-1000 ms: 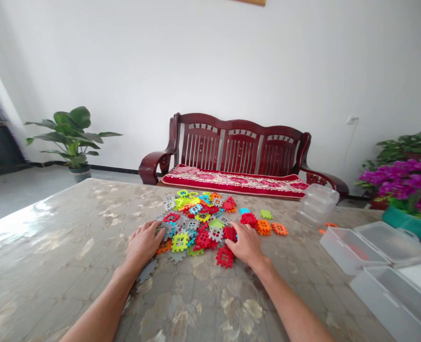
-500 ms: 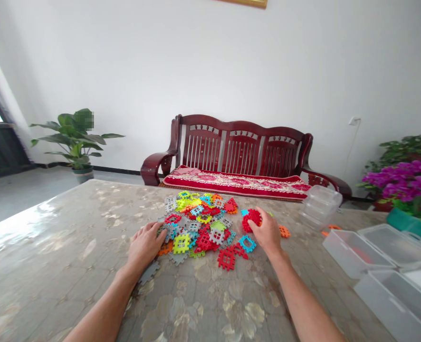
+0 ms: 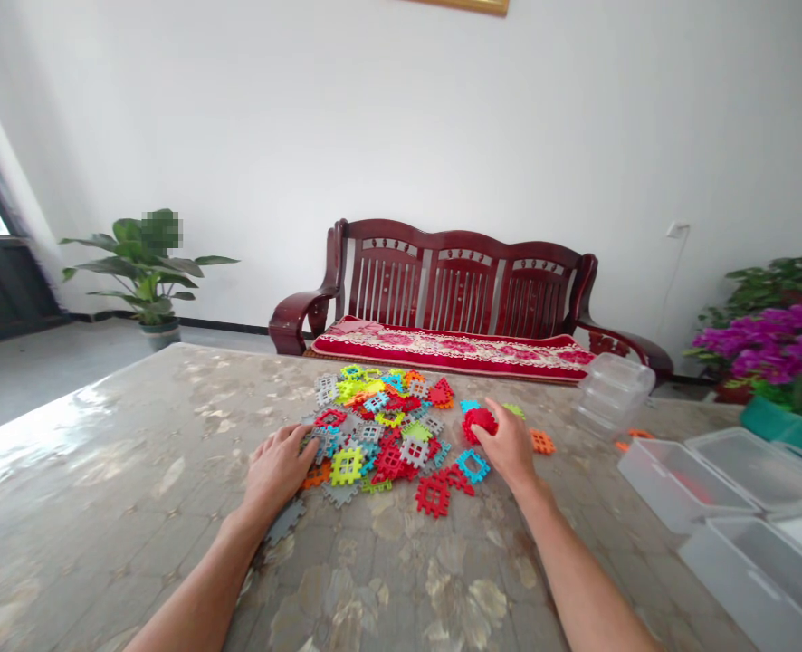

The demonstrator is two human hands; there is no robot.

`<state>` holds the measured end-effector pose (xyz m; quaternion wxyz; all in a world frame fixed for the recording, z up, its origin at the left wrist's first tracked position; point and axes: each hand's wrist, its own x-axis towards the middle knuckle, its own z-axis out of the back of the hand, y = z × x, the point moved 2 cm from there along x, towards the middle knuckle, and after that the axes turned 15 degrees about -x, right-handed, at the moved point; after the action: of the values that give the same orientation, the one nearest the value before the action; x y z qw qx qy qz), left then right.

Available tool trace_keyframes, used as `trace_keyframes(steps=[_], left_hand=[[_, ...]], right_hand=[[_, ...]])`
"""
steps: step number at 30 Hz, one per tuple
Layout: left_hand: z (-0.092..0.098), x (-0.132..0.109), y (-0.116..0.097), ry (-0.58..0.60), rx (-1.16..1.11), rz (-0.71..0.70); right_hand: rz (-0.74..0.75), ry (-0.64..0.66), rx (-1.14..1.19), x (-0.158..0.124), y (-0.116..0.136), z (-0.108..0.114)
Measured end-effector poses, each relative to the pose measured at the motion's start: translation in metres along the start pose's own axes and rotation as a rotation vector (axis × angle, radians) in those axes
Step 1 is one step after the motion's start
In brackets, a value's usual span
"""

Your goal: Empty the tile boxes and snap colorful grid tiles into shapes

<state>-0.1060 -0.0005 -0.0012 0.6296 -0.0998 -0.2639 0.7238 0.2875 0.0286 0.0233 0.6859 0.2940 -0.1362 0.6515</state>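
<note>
A heap of flat plastic interlocking tiles (image 3: 380,426) in red, grey, yellow-green, blue and orange lies on the patterned table (image 3: 136,471). My left hand (image 3: 279,471) rests palm down on the heap's near-left edge, fingers spread over grey and orange tiles. My right hand (image 3: 510,445) is at the heap's right side, its fingers closed round a red tile (image 3: 477,422). A red tile (image 3: 434,494) and a blue tile (image 3: 472,465) lie just left of that hand. An orange tile (image 3: 542,442) lies to its right.
Clear plastic boxes (image 3: 673,475) and lids (image 3: 754,466) stand at the table's right edge, with a stack of clear tubs (image 3: 611,389) behind them. A red wooden bench (image 3: 455,308) is beyond the table. Potted plants stand at the left (image 3: 147,263) and right (image 3: 781,344).
My right hand left the heap's near middle, moved right and further away, and closed on a red tile. My left hand stayed on the heap's left edge.
</note>
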Motion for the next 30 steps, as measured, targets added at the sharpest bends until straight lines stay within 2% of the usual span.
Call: trace_keyframes(steps=[2, 4, 8, 14, 20, 25, 30], left_hand=[[0.0, 0.0, 0.0, 0.003, 0.001, 0.001], [0.0, -0.001, -0.001, 0.004, 0.001, 0.002], [0.001, -0.001, -0.002, -0.003, -0.006, 0.001], [0.001, -0.002, -0.002, -0.017, -0.017, 0.001], [0.001, -0.002, -0.003, -0.012, -0.017, 0.004], [0.001, -0.001, -0.002, 0.017, -0.009, 0.002], [0.001, -0.001, -0.001, -0.003, 0.006, -0.002]], right_hand=[[0.021, -0.048, 0.052, -0.002, 0.003, 0.002], [0.065, -0.039, 0.139, -0.004, 0.009, 0.004], [0.22, 0.143, 0.258, -0.012, 0.028, 0.008], [0.38, 0.36, 0.123, -0.019, 0.052, 0.022], [0.447, 0.642, -0.047, -0.021, 0.049, 0.021], [0.514, 0.703, -0.058, -0.023, 0.046, 0.019], [0.488, 0.722, -0.087, -0.024, 0.045, 0.019]])
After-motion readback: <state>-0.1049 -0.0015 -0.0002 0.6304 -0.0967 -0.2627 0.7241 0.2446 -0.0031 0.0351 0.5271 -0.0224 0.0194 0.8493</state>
